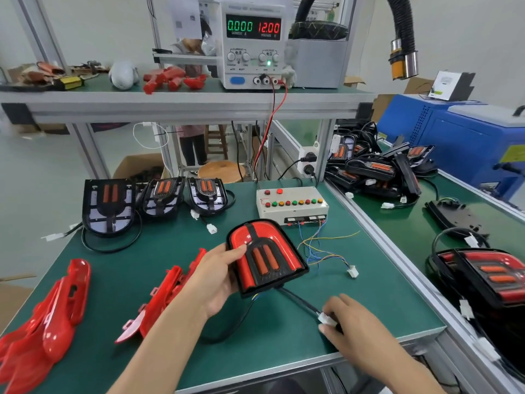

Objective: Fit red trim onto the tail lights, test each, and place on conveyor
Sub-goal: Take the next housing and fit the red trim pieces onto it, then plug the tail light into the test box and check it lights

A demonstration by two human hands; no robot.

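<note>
My left hand (218, 277) grips the trimmed tail light (267, 258) by its left edge, thumb across the red face, lifted tilted over the green bench (284, 345); my palm hides its underside and where its cable starts. My right hand (350, 322) pinches the white plug (326, 319) on that cable, fingers covering part of it. Loose red trims (54, 314) run off the left edge; the button test box (292, 204) stands just behind the light.

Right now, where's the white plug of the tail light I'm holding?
Head view, lower right: the white plug is pinched in your right hand above the green mat, below the tail light.
</note>
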